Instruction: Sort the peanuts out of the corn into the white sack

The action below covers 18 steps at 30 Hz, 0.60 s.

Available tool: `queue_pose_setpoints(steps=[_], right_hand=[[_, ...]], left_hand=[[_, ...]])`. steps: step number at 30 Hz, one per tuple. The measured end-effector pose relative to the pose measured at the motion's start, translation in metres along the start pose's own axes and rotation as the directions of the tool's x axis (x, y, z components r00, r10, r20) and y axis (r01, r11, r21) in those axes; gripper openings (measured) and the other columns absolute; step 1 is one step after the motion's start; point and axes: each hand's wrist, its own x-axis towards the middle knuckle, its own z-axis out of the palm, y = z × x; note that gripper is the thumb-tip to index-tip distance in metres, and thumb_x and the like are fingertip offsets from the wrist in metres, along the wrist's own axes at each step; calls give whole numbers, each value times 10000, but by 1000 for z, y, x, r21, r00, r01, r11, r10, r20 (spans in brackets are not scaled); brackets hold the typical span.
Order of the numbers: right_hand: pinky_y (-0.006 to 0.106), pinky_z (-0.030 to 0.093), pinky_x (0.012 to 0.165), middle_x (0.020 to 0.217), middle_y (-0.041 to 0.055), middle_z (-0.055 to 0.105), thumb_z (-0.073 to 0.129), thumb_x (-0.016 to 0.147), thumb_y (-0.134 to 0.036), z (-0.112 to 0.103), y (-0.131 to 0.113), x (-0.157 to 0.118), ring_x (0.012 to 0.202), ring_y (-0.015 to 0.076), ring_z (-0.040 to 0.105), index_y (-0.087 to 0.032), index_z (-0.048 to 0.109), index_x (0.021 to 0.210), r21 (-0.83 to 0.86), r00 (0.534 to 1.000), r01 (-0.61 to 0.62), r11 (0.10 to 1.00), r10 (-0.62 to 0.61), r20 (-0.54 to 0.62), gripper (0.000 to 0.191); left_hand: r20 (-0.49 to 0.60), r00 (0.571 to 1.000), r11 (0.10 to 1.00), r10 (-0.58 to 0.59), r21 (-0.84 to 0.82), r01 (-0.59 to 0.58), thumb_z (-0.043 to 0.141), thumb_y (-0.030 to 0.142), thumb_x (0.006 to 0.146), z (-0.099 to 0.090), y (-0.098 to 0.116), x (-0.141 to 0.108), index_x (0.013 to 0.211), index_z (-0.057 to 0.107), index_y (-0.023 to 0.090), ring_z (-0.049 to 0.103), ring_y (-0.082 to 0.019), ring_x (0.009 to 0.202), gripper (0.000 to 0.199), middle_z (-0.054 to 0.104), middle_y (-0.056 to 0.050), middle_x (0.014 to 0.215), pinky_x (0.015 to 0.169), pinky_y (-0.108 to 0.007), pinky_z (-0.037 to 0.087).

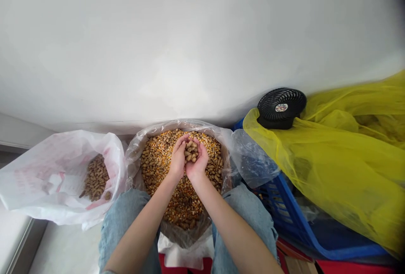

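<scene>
My left hand [179, 158] and my right hand [200, 162] are cupped together, and a small heap of unshelled peanuts [191, 151] rests between them. Both hands are above a large clear plastic bag [136, 149] between my knees. Corn kernels [186, 200] in yellow, orange and white, mixed with more peanuts, fill that bag. To the left, a white plastic bag [72, 145] lies open, with a pile of peanuts [95, 177] at its right side.
A blue plastic basket [294, 215] stands on the right, partly covered by yellow mesh netting [341, 168]. On the netting rests a small black fan [281, 107]. A white wall [190, 46] rises behind the bags.
</scene>
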Motion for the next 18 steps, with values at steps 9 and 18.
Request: queue_pose_setpoints(steps=[9, 18], right_hand=[[271, 454, 771, 715, -15, 646, 455, 690, -285, 1, 1, -3, 705, 105, 586, -191, 597, 672, -16, 1000, -6, 1000, 7, 5, 171], [284, 443, 804, 774, -14, 658, 470, 697, -313, 4, 2, -5, 760, 110, 589, -193, 626, 719, -63, 994, -5, 998, 12, 110, 198]], left_hand=[[-67, 997, 989, 41, -140, -51, 477, 163, 697, 1, -3, 1, 851, 605, 186, 540, -150, 925, 202, 610, -42, 968, 891, -294, 357], [-159, 982, 908, -102, -418, 27, 494, 246, 715, 4, 3, 2, 818, 619, 173, 566, -130, 855, 177, 635, -24, 865, 863, -259, 380]])
